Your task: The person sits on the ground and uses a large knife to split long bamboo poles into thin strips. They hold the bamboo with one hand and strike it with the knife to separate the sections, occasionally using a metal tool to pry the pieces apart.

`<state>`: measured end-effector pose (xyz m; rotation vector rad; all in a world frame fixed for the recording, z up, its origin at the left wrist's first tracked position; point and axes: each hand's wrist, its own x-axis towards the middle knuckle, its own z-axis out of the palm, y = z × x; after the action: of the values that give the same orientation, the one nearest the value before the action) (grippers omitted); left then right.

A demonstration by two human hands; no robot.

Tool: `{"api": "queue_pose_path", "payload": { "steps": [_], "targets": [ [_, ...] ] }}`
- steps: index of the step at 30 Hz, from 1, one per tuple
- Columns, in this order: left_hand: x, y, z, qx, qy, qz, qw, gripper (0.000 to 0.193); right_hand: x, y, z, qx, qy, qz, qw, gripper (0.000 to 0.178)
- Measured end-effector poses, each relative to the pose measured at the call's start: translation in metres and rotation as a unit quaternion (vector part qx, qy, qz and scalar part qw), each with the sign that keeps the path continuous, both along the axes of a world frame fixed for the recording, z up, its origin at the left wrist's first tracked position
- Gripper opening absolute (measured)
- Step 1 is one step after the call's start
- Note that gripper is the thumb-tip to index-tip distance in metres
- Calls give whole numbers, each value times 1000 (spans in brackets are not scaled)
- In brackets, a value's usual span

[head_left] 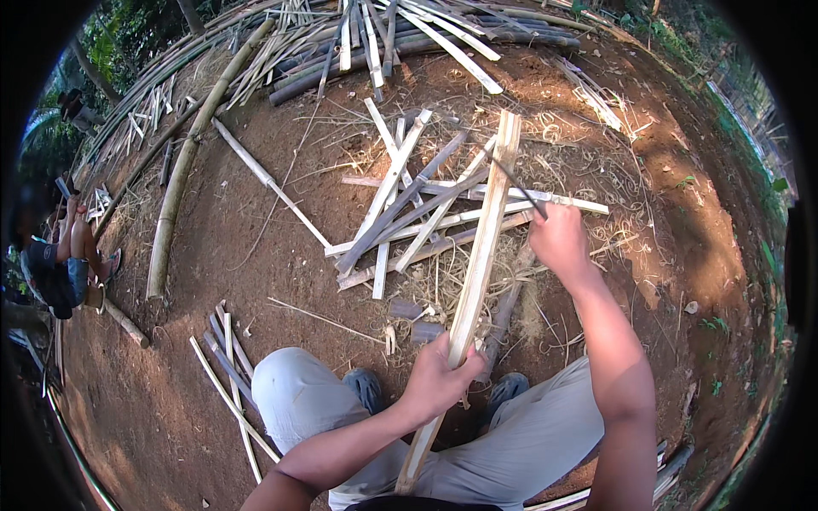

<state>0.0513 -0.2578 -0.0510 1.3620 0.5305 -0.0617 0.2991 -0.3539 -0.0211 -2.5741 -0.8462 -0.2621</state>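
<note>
My left hand is wrapped round the lower part of a long, pale split bamboo strip. The strip slants up from my lap, its inner face toward me and its top end leaning slightly right. In my closed right hand is a knife with a thin dark blade. That blade reaches up and left to the strip's right edge near its upper end; whether it bites into the bamboo I cannot tell. The knife's handle is hidden in my fist. Beyond the strip lies a crossed heap of split bamboo pieces.
Curly shavings litter the brown dirt. More strips lie left of my knee. A thick bamboo pole stretches along the left, and a big bamboo pile fills the far side. Another person sits at far left.
</note>
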Motion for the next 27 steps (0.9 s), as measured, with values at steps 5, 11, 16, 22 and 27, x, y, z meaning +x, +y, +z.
{"api": "queue_pose_path", "payload": {
  "steps": [5, 11, 16, 22, 27],
  "targets": [
    [8, 6, -16, -16, 26, 23, 999, 20, -59, -13, -29, -140, -36, 231, 962, 5],
    [3, -10, -14, 43, 0, 10, 999, 21, -20, -20, -23, -54, -51, 185, 980, 11],
    [6, -8, -7, 20, 2, 14, 1000, 18, -16, -19, -25, -66, -119, 171, 976, 10],
    [-3, -2, 2, -78, 65, 8, 995, 19, -72, -21, -19, -97, -103, 282, 949, 13],
    [-4, -9, -1, -7, 11, 21, 1000, 16, -26, -17, -21, -54, -50, 145, 987, 9]
  ]
}}
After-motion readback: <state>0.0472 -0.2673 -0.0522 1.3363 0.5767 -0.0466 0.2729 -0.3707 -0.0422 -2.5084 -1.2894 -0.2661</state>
